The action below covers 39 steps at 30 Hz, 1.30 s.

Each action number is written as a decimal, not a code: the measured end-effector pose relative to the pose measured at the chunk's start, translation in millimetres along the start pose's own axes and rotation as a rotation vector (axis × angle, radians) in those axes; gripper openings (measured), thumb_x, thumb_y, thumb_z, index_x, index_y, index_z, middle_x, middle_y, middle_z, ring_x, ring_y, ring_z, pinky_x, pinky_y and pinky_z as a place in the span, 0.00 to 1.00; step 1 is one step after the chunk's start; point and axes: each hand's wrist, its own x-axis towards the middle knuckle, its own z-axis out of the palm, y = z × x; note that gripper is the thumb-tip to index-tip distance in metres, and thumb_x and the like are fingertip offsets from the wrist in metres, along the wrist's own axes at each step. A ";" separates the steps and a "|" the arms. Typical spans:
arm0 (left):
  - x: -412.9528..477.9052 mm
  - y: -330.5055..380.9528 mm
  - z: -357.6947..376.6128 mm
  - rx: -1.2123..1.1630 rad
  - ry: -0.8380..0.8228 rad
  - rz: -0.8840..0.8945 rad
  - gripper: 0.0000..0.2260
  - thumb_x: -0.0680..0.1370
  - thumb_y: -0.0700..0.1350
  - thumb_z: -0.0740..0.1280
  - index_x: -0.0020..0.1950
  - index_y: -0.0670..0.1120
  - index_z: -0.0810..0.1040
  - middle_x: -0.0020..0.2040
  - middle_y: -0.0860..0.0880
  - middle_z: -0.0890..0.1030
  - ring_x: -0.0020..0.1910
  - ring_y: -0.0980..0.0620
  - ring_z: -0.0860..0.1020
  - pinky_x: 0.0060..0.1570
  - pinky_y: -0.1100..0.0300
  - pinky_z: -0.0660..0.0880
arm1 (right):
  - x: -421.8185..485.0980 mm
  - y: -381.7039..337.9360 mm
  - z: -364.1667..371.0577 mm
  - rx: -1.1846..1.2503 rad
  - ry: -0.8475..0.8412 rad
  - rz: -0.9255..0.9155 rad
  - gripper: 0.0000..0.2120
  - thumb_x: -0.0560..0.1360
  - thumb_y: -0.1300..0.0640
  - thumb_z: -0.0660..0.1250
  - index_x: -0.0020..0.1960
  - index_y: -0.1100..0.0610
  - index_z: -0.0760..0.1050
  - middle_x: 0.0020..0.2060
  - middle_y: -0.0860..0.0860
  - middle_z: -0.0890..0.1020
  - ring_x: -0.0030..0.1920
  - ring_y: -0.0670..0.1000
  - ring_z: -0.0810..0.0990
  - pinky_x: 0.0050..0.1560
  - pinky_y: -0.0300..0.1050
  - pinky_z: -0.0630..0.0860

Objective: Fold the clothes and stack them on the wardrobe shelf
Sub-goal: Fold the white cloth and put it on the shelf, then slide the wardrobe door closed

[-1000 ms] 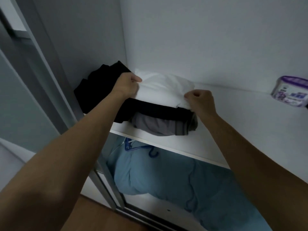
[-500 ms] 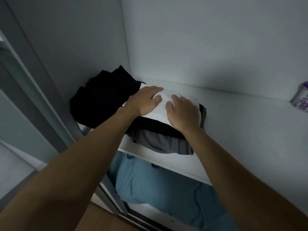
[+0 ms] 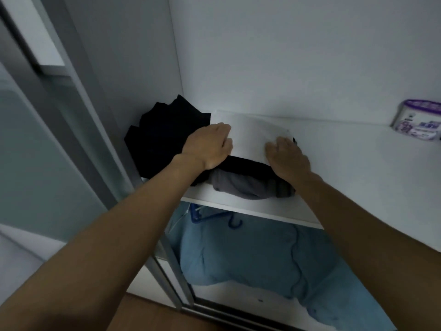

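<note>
Here's the shelf (image 3: 358,168), wide and white, and it's where all the action is. Below the shelf a big blue quilt (image 3: 262,259) fills the lower space, with a blue hanger (image 3: 214,217) just under the shelf's front edge. At the shelf's left end, against the side wall, sits a black heap (image 3: 162,142). It looks bunched, not neatly folded, though in this dim light I can't be sure.

Beside it, near the shelf's front, is the stack: a grey garment (image 3: 243,187) at the bottom, a black garment (image 3: 245,164) in the middle and a folded white garment (image 3: 250,134) on top. So at least three pieces look folded and stacked.

The left hand (image 3: 207,145) lies on the white piece's left edge, fingers loose and gripping nothing. The right hand (image 3: 286,158) presses its right front corner, fingers straight. I'd call this the final pat-down.

Far along the shelf to the right stands a purple-lidded tub (image 3: 416,123). Any clothes left to fold are out of view.
</note>
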 end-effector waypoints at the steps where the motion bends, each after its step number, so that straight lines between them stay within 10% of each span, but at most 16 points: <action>1: -8.7 -4.4 -3.5 0.025 0.052 0.017 0.11 0.82 0.48 0.56 0.59 0.45 0.73 0.58 0.47 0.77 0.58 0.45 0.75 0.61 0.49 0.68 | -1.9 -5.6 -3.1 0.045 0.030 0.094 0.18 0.81 0.51 0.53 0.64 0.59 0.71 0.67 0.61 0.71 0.68 0.62 0.68 0.69 0.65 0.63; 6: -46.6 -35.3 -11.7 0.089 0.310 -0.265 0.24 0.79 0.49 0.61 0.74 0.45 0.67 0.80 0.45 0.58 0.79 0.43 0.55 0.76 0.38 0.47 | -24.1 -63.0 -0.6 -0.011 0.240 -0.238 0.27 0.80 0.47 0.58 0.77 0.52 0.61 0.78 0.55 0.61 0.77 0.58 0.58 0.76 0.66 0.49; 15: -64.6 -67.3 19.0 -0.136 -0.125 -0.548 0.45 0.76 0.60 0.68 0.79 0.59 0.37 0.80 0.48 0.34 0.78 0.34 0.38 0.66 0.27 0.62 | -32.7 -49.1 42.5 -0.504 -0.034 -0.252 0.60 0.64 0.28 0.70 0.75 0.39 0.28 0.80 0.47 0.39 0.78 0.63 0.42 0.71 0.76 0.47; 39: 145.8 -116.3 90.7 -0.080 -0.158 -0.581 0.41 0.76 0.59 0.64 0.78 0.63 0.38 0.80 0.50 0.36 0.77 0.35 0.36 0.68 0.30 0.62 | 207.4 4.5 61.3 -0.490 0.063 -0.231 0.56 0.62 0.29 0.72 0.78 0.42 0.43 0.79 0.51 0.51 0.76 0.64 0.53 0.69 0.75 0.54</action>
